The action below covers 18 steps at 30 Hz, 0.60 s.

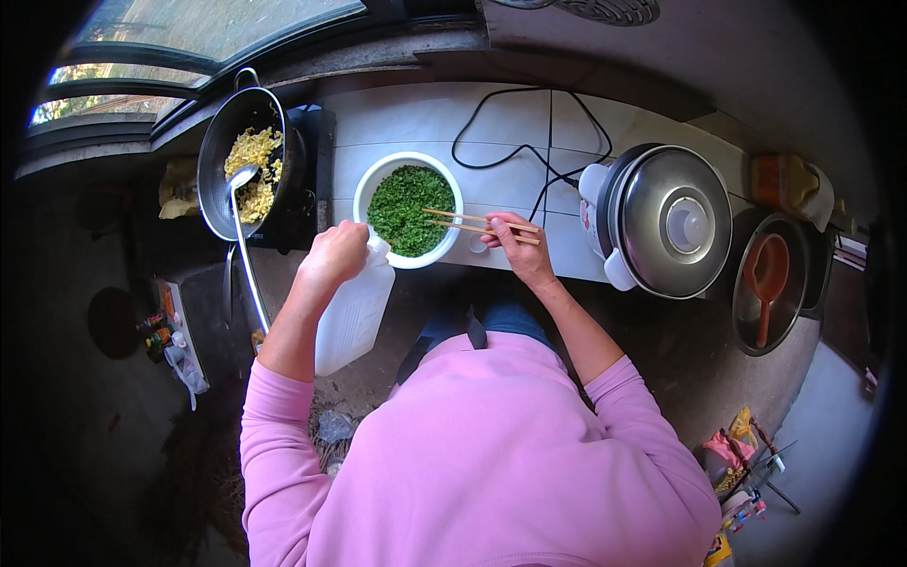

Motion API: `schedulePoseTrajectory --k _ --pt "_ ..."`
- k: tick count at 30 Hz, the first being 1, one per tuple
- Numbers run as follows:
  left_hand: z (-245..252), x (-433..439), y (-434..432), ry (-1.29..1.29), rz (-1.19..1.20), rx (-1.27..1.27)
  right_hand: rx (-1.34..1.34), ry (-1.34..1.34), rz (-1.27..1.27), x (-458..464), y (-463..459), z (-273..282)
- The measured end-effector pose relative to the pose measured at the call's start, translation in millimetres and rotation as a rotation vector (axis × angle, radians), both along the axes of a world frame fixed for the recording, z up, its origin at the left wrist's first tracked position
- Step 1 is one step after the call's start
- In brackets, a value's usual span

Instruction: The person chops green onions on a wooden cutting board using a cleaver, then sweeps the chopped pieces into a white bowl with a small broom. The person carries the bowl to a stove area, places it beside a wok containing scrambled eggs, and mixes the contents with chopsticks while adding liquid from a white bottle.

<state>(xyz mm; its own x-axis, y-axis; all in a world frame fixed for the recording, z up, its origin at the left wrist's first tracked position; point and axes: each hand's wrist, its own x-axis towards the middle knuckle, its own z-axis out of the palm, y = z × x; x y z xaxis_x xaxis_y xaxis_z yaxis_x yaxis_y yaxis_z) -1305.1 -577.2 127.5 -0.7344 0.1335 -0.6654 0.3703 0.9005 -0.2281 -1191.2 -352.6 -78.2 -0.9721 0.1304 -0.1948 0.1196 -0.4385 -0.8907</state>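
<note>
My left hand [339, 251] grips a translucent white plastic jug [356, 312] near its top. The jug's neck is tilted towards the rim of a white bowl [360, 202], and its body hangs in front of the counter edge. Finely chopped green leaves [411, 205] fill much of the bowl. In my right hand [521, 248] is a pair of wooden chopsticks [464, 218], slightly apart, with the tips over the greens. Whether liquid leaves the jug's mouth cannot be made out.
Left, a wok [212, 202] holds yellow scrambled egg [254, 152] and a metal ladle [246, 255]. A lidded electric cooker [638, 220] stands right, its black cord [496, 164] looped across the tiled counter [425, 106]. Further right, an orange dipper [767, 276] lies in a metal basin [751, 337].
</note>
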Motion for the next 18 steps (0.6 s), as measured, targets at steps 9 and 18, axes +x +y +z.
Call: schedulePoseTrajectory --k 9,18 --pt "-2 6 -10 0.032 0.014 0.044 -0.138 -0.044 -0.039 0 -3 -7" --pt "-17 39 -37 0.282 0.078 0.295 -0.504 -0.211 -0.11 10 -23 1"
